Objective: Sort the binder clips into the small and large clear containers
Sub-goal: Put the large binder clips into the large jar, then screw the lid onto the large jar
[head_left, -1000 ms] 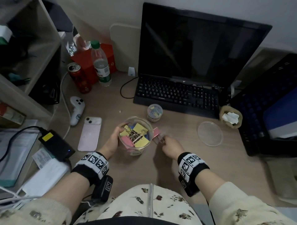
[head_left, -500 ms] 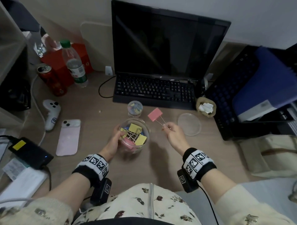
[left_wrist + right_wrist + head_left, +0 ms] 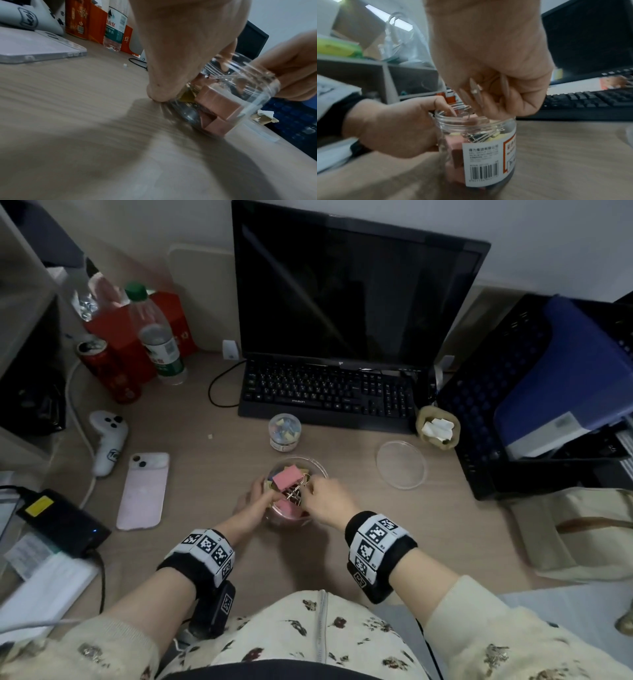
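The right hand point(image 3: 323, 496) hangs over the mouth of the big jar point(image 3: 481, 148), fingers curled down and pinching the wire handles of a pink clip point(image 3: 287, 478). Holding it by the wires keeps the hand above the rim, which looks too narrow for a whole hand. The clip sits at the top of the pile, just under the fingertips, its body level with the rim.

The left hand point(image 3: 255, 503) wraps the jar's near side, thumb and fingers curled round the wall and one fingertip hooked over the rim. That grip probably braces the jar on the bench point(image 3: 212, 542) so it neither slides nor tips under the right hand's push.

Below the pinched clip lie more large clips, pink and yellow, with tangled wires. Beyond the hands stands the small jar point(image 3: 284, 431), capped and holding small clips. To the right of the right hand lies a clear lid point(image 3: 401, 464), likely the big jar's, set aside to leave the mouth open.

The pile nearly reaches the rim, so the clip may need pressing in flat.
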Tool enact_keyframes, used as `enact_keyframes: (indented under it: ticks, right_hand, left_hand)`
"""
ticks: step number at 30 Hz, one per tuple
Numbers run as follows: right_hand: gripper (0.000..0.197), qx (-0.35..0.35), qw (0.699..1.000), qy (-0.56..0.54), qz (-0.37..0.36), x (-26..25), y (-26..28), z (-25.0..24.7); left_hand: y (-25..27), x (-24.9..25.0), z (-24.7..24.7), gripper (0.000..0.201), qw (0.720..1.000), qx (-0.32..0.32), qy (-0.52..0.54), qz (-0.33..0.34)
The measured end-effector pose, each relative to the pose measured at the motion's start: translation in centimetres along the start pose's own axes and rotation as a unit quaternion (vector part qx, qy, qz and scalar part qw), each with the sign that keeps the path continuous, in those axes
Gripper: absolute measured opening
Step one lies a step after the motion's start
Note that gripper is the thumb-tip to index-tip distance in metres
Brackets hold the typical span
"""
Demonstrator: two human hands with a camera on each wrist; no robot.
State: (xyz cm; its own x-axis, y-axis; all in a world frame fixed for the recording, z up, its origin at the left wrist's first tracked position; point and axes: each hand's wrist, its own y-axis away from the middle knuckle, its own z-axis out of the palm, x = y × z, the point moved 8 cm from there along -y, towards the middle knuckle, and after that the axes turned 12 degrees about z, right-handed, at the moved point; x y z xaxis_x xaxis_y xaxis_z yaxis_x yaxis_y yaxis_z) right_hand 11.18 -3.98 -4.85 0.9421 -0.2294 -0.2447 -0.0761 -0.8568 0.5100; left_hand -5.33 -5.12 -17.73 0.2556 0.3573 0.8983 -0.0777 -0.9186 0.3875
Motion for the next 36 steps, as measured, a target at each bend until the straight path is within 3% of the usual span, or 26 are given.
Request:
enact_keyframes:
  ticks: [4,8,15,21,25,28,33,36]
  right_hand:
    - [0.031,0.053,0.996,0.068,-0.039,0.0,0.6,-0.6]
    - [0.024,0.099,0.994,-0.016,-0.053,1.1,0.5,-2.4]
    - [0.025,0.162,0.980,-0.112,0.027,8.7,-1.9,-5.0]
    - [0.067,0.066,0.986,-0.022,0.151,17.6,-6.7,-3.4]
    - [0.083,-0.014,0.986,0.033,0.162,20.0,-8.6,-1.7]
    - [0.085,-0.062,0.988,0.056,0.133,19.5,-9.0,-0.4]
    - [0.075,-0.069,0.982,0.162,-0.072,15.3,-6.7,3.2]
    - [0.072,-0.034,0.976,0.171,-0.128,13.4,-5.6,4.4]
  left_hand:
    - [1.3,4.2,0.0,0.082,0.997,-0.007,-0.066,0.048]
    - [1.2,6.1,-0.3,0.108,0.992,0.006,-0.091,0.084]
    - [0.7,8.8,1.0,0.133,0.985,-0.018,-0.135,0.103]
    - [0.0,8.9,1.2,0.126,0.985,-0.016,-0.153,0.077]
    - [0.1,9.0,1.2,0.122,0.984,-0.008,-0.161,0.072]
    - [0.1,8.5,1.1,0.126,0.986,-0.004,-0.156,0.056]
    - [0.0,8.5,1.2,0.127,0.987,-0.001,-0.153,0.041]
    - [0.1,8.7,1.3,0.126,0.987,0.001,-0.154,0.040]
